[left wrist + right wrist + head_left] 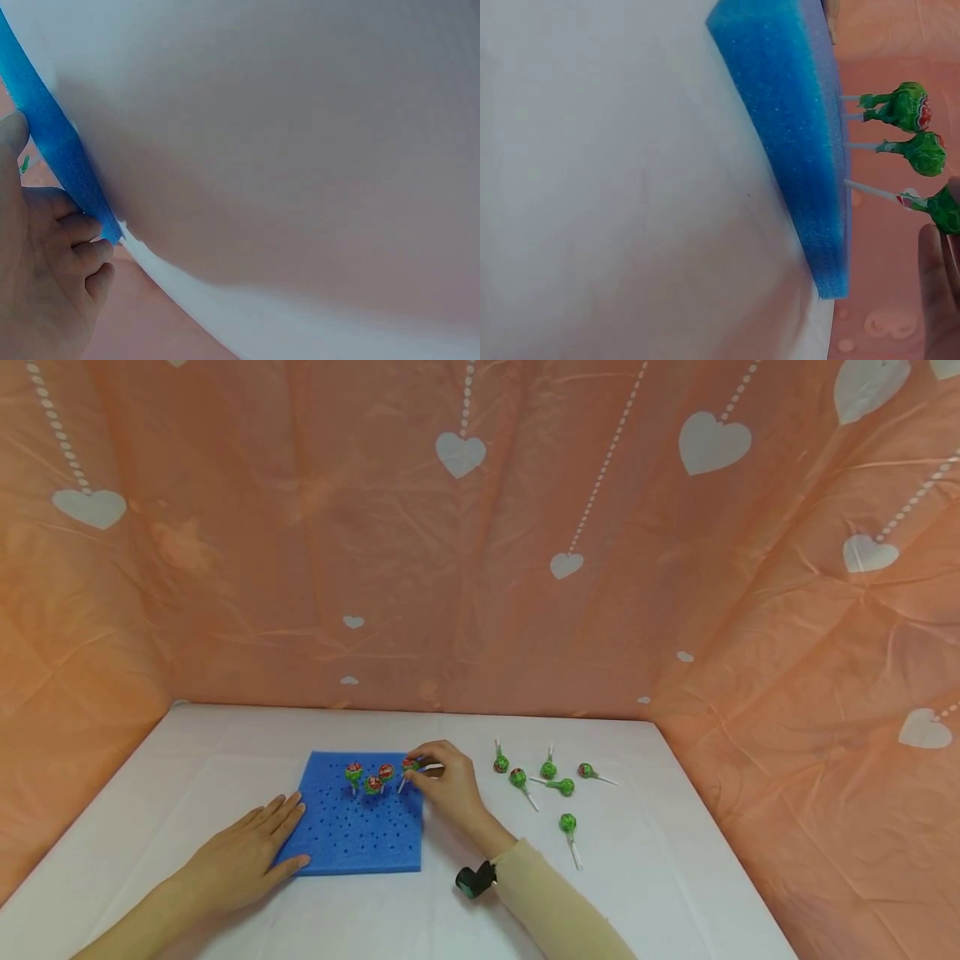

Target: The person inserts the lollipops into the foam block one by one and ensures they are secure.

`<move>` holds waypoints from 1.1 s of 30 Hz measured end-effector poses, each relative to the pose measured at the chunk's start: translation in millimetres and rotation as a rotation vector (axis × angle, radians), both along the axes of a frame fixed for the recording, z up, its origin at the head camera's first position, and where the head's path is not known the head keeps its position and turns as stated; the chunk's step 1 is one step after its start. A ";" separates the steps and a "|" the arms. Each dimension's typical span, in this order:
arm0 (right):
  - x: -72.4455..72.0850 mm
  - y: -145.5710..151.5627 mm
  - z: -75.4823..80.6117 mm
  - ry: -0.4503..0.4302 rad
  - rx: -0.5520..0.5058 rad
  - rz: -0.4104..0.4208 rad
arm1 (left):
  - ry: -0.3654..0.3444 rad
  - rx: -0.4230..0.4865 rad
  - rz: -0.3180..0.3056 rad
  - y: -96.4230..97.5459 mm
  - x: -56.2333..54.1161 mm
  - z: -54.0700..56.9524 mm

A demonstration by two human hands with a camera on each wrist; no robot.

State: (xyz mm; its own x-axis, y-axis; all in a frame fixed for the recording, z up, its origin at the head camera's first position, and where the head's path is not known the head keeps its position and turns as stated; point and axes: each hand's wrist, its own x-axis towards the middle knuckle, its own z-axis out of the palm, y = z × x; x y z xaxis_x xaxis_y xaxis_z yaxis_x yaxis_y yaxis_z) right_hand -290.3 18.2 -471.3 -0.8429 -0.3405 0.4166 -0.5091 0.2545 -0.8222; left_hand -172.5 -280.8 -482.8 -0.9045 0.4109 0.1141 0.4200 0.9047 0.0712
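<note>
A blue foam block (360,852) dotted with small holes lies on the table. Three lollipops in green and red wrappers stand on it by their sticks: one at the left (353,772), one nearer the front (373,785), one at the right (386,772). My right hand (448,781) pinches another lollipop (943,211) by its wrapped head over the block's far right part. Its stick slants down to the foam surface; how deep it goes cannot be seen. My left hand (243,852) rests with straight fingers on the block's left edge.
Several loose lollipops (567,822) lie on the white table (675,877) right of the block, sticks pointing various ways. A small black device (476,880) sits at the right wrist. An orange curtain with pale hearts (390,543) encloses the back and sides.
</note>
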 end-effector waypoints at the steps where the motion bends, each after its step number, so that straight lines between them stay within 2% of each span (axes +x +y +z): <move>1: -0.1 -0.3 -0.2 0.000 0.005 0.000 | -0.002 0.000 0.001 0.1 -0.2 0.0; 15: 2.0 -3.6 -3.9 0.010 0.080 -0.004 | -0.010 0.008 0.003 -0.3 0.4 1.0; 27: 3.1 -7.2 -4.7 -0.025 0.099 0.002 | -0.006 0.009 -0.003 -0.6 0.4 -0.8; 33: 4.2 -6.9 -2.9 -0.015 0.113 0.003 | -0.012 0.015 -0.004 -0.8 0.5 -1.2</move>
